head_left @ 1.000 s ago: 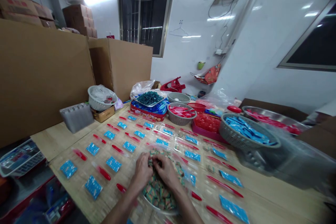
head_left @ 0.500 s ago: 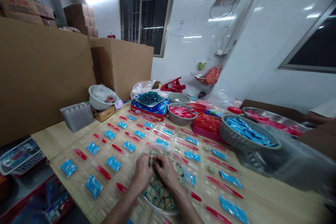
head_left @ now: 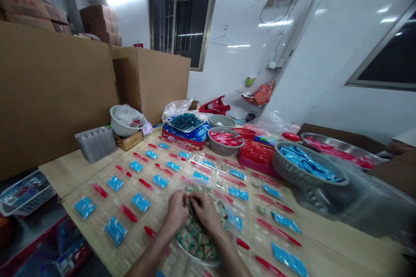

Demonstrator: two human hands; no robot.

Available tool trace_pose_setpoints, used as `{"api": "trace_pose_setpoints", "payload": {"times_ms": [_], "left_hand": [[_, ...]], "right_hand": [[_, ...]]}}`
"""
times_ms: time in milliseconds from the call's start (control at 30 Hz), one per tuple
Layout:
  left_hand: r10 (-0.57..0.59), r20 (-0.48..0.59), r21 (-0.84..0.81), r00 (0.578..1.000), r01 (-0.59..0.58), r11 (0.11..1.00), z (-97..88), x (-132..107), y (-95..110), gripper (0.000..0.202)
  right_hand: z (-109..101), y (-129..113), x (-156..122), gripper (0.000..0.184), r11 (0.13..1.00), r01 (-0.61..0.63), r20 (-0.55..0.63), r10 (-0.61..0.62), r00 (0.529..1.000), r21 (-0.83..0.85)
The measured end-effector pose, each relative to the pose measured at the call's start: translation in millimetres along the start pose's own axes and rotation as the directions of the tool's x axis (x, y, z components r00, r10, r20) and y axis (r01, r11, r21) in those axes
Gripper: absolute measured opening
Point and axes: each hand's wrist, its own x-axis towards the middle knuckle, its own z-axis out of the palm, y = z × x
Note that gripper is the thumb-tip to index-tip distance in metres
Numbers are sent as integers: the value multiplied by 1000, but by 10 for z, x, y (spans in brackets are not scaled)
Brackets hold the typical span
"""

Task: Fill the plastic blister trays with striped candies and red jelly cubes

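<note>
A round bowl [head_left: 202, 262] with a pale rim is filled with small striped pieces [head_left: 197, 242] in green and tan. Over it, my left hand [head_left: 177, 207] and my right hand [head_left: 204, 208] meet with fingertips bent together, close to the pieces. Both are closed in a pinch; what lies between the fingers is too small and hidden to name. Around the bowl, clear plastic trays lie in rows on the table. In them are light-blue speckled packets [head_left: 141, 202] and slim red pen-like items [head_left: 128, 213].
Along the back stand a red tin [head_left: 185, 142] under blue items and dark-teal pieces, a grey basket [head_left: 224, 149] of red-and-white items and another basket [head_left: 289, 169] of blue packets. A metal basin [head_left: 338, 145] sits at right. Cardboard [head_left: 55, 104] walls the left side.
My hands stay over the bowl with only slight finger movement, the fingertips shifting a little. The trays and baskets look the same.
</note>
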Motion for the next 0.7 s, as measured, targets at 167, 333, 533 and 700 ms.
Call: {"api": "trace_pose_setpoints", "payload": {"times_ms": [167,333,533,700], "left_hand": [[10,-12,25,1000,-10,1000,6,-8,-2,22],[23,-6,20,1000,-23,1000,2,-15,4,24],[21,-24,52,1000,-19,998,20,-21,-12,21],[52,-27,82,998,-49,995,36,-30,-27,24]], "right_hand": [[-7,-24,18,23,1000,0,7,0,1000,-10],[16,6,13,20,1000,1,9,-2,1000,9],[76,74,13,20,999,24,-24,-26,999,-46],[89,92,27,18,1000,6,-19,-6,1000,-13]]}}
